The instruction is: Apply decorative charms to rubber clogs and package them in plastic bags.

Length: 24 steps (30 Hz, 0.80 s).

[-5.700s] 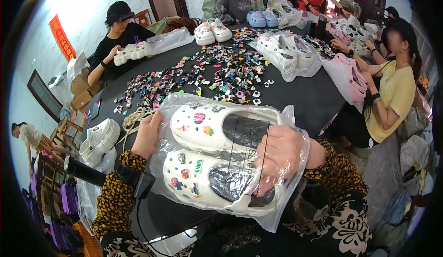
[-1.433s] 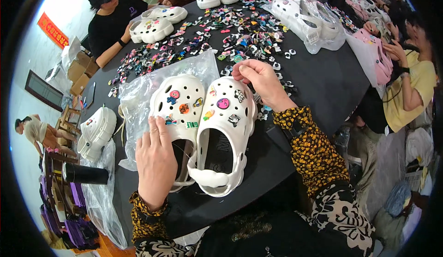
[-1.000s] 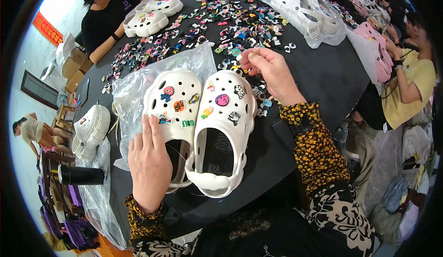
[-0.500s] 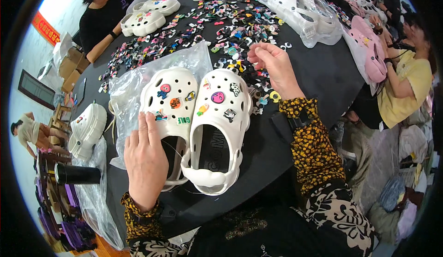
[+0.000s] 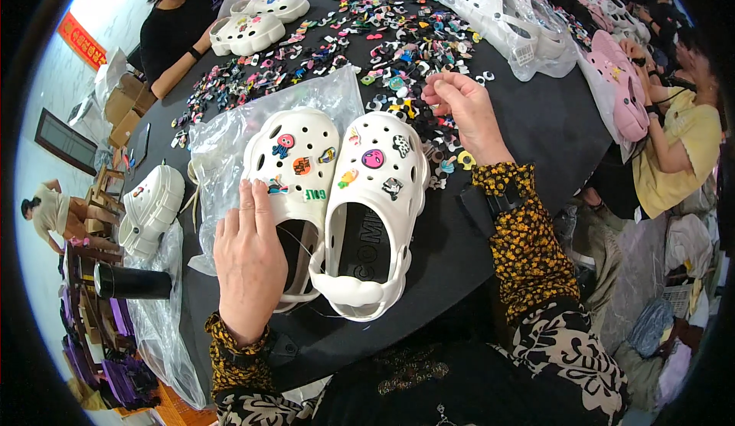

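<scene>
Two white clogs stand side by side on the black table, toes pointing away from me. The left clog (image 5: 297, 185) and the right clog (image 5: 383, 177) both carry colourful shoe charms. My left hand (image 5: 249, 261) lies with fingers stretched out along the outer side of the left clog, fingertips near a charm. Raised beyond the right clog's toe, my right hand (image 5: 465, 112) has its fingers curled in toward the thumb; whatever they may hold is too small to make out. Below it lie many loose charms (image 5: 398, 81). A clear plastic bag (image 5: 222, 150) spreads under the left clog.
Further white clogs stand at the far left (image 5: 249, 34) and at the left edge (image 5: 153, 208), near a black cylinder (image 5: 132, 281). Bagged white clogs (image 5: 517, 28) lie far right. A person in yellow holds a pink clog (image 5: 624, 93); another person in black (image 5: 180, 32) sits far left.
The whole view has shifted slightly, so things appear a little further right. Both my hands keep nearly the same place and pose relative to the clogs.
</scene>
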{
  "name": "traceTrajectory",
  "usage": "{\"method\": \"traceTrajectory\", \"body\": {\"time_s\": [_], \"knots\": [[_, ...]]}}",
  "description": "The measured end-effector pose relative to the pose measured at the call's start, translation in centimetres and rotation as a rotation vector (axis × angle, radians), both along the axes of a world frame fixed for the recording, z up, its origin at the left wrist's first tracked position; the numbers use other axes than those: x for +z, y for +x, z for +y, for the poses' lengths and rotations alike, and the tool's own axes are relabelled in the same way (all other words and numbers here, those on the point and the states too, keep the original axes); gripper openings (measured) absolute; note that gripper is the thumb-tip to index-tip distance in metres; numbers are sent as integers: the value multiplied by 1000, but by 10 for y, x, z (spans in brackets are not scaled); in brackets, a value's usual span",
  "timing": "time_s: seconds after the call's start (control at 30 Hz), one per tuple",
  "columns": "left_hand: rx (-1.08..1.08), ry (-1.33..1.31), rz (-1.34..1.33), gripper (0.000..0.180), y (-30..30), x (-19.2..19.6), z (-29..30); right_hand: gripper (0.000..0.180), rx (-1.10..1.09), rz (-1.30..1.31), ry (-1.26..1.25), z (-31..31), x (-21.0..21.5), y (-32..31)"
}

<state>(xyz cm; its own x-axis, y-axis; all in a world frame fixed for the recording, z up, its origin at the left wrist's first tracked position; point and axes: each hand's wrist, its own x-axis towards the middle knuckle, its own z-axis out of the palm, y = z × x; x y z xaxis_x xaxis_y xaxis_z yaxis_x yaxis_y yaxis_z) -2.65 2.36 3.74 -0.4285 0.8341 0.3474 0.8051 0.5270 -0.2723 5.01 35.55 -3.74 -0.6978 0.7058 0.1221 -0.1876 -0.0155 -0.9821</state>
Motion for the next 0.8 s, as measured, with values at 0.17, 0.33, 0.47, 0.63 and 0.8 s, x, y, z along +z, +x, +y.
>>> {"method": "traceTrajectory", "body": {"time_s": [0.17,0.33,0.47,0.63,0.8], "knots": [[0,17,-25,50,0,0,2,19,-28,1,9,0,0,0],[0,23,-24,48,0,0,2,17,-63,37,10,0,0,0],[-5,22,-4,48,-1,1,-1,16,-74,49,47,-2,-1,-4],[3,27,-26,47,-1,0,3,16,-207,9,186,13,-8,-4],[-4,30,-29,49,-4,-1,1,20,-226,-91,362,31,-19,-4]]}}
